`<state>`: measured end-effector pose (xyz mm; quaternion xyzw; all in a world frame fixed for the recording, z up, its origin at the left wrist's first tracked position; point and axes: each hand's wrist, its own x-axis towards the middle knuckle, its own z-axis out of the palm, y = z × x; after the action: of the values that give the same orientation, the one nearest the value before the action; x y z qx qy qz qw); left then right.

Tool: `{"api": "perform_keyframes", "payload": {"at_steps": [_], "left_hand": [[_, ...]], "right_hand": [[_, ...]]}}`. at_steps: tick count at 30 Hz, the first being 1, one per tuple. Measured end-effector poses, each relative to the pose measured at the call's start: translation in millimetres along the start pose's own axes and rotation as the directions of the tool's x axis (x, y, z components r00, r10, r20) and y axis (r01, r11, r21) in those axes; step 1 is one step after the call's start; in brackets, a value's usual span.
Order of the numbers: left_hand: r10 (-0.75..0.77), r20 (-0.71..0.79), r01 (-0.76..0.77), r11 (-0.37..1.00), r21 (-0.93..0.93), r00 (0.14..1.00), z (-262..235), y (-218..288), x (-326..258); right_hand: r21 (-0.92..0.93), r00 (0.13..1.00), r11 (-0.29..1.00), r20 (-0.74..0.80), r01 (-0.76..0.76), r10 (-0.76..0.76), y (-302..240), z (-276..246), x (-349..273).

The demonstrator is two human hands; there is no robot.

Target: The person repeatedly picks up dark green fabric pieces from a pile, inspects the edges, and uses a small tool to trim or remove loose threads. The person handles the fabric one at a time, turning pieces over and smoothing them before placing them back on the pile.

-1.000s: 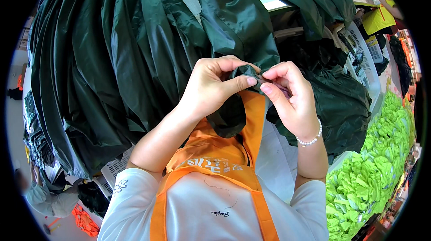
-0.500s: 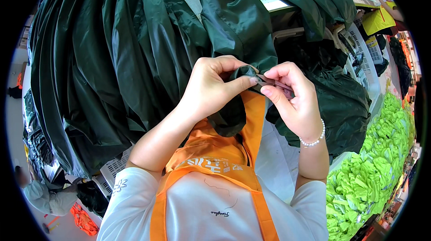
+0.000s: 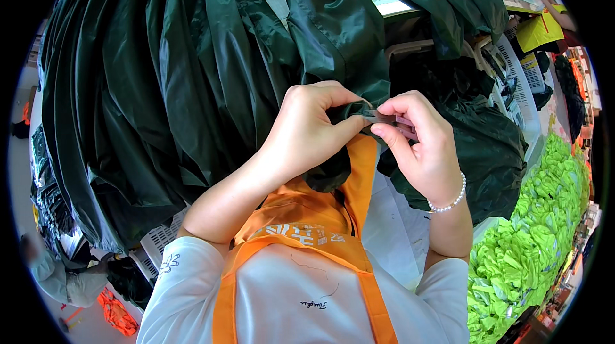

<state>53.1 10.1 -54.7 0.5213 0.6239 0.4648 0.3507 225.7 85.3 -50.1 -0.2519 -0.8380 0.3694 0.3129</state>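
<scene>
My left hand [image 3: 307, 123] pinches the edge of a shiny dark green garment [image 3: 333, 30] between thumb and fingers, in front of my chest. From that grip the cloth runs away from me over the pile, and a fold hangs below the hand. My right hand [image 3: 423, 142] is closed on small thread snips [image 3: 405, 125] with pinkish handles. Their metal tips meet the fabric edge right at my left fingertips. Whether a thread lies between the blades is too small to tell.
Many dark green garments [image 3: 128, 88] lie draped side by side at the left. More dark fabric [image 3: 474, 145] is heaped at the right, near a white crate [image 3: 519, 94]. Beyond it sits a bright lime-green heap [image 3: 532, 235]. Another person [image 3: 57, 277] is at the far left.
My left fingers have shifted slightly along the fabric edge, and the snips' tips have come a little left and up against it. The draped garments look the same.
</scene>
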Motion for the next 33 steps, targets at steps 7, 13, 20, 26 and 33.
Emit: {"api": "perform_keyframes", "payload": {"at_steps": [7, 13, 20, 26, 33], "left_hand": [[0.033, -0.001, -0.033, 0.998, 0.044, 0.999, 0, -1, 0], [0.061, -0.008, -0.060, 0.996, 0.065, 0.998, 1, -4, 0], [0.064, -0.006, -0.063, 0.993, 0.099, 0.998, 2, -2, 0], [0.052, 0.004, -0.052, 0.995, 0.085, 0.999, 0, -3, 1], [0.096, -0.023, -0.093, 0.990, 0.110, 0.995, 5, -9, 2]], "right_hand": [[-0.137, 0.998, 0.990, 0.046, 0.046, -0.040, 0, -4, 2], [-0.055, 0.998, 0.998, 0.056, -0.004, 0.007, -2, -4, 3], [-0.143, 0.997, 0.990, 0.082, -0.001, 0.013, -3, -7, 4], [0.205, 0.979, 0.960, -0.026, -0.194, 0.203, 6, -6, 2], [0.089, 0.995, 0.995, -0.098, 0.045, -0.036, 13, 16, 3]]}}
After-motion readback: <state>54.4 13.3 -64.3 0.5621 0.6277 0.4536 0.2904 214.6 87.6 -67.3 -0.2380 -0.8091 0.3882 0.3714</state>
